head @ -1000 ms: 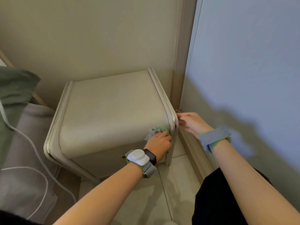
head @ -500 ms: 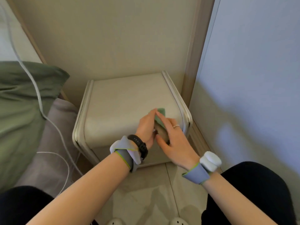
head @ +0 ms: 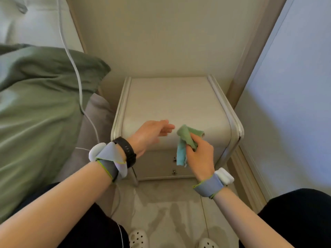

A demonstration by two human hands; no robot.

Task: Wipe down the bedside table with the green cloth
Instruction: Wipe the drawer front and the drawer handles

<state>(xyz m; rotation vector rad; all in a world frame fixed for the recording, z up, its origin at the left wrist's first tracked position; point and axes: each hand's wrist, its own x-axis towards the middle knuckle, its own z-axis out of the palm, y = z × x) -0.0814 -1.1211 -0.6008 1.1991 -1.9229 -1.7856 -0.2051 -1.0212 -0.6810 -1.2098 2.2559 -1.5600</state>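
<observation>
The cream bedside table [head: 172, 102] stands against the wall between the bed and a pale wall on the right. A crumpled green cloth [head: 184, 140] hangs in front of the table's front edge, pinched in my right hand [head: 200, 154]. One end of the cloth droops down over the drawer front. My left hand [head: 152, 135] hovers just left of the cloth, over the table's front edge, fingers apart and holding nothing.
A green pillow [head: 35, 104] and grey bedding lie on the bed at the left. A white cable [head: 77, 74] runs down across the pillow to the floor. The wall [head: 293, 104] closes in on the right. Tiled floor and two white shoes [head: 138, 238] are below.
The cloth passed from my left hand to my right hand. My left hand let go and moved a little left. The view pulled back and up from the table.
</observation>
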